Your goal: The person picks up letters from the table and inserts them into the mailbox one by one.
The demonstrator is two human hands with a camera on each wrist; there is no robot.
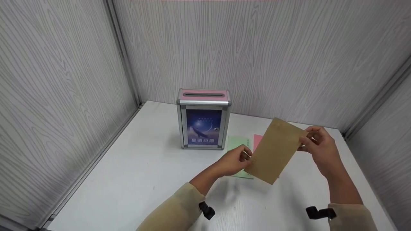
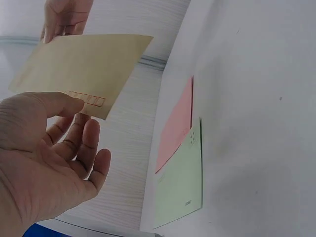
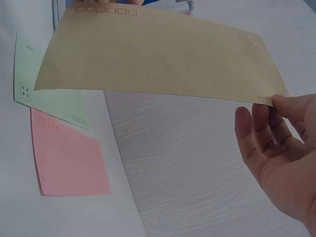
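I see the white desk (image 1: pixel 135 179) boxed in by grey wood-grain panels, with the slotted box (image 1: pixel 203 119) standing at about 11 o'clock from my hands. The brown envelope (image 1: pixel 275 150) is up in the air over the desk, tilted, held at both short ends: my left hand (image 1: pixel 233 160) pinches the near-left end with thumb and fingers, my right hand (image 1: pixel 321 150) pinches the far corner at 2 o'clock. Under it lie a green envelope (image 1: pixel 238 144) and a pink envelope (image 1: pixel 257 141), overlapping, flat on the desk. Both grips sit right at the edges, so I judge the paper could slip or buckle if either hand twists; how firmly the left thumb presses I can't quite tell from the wrist view
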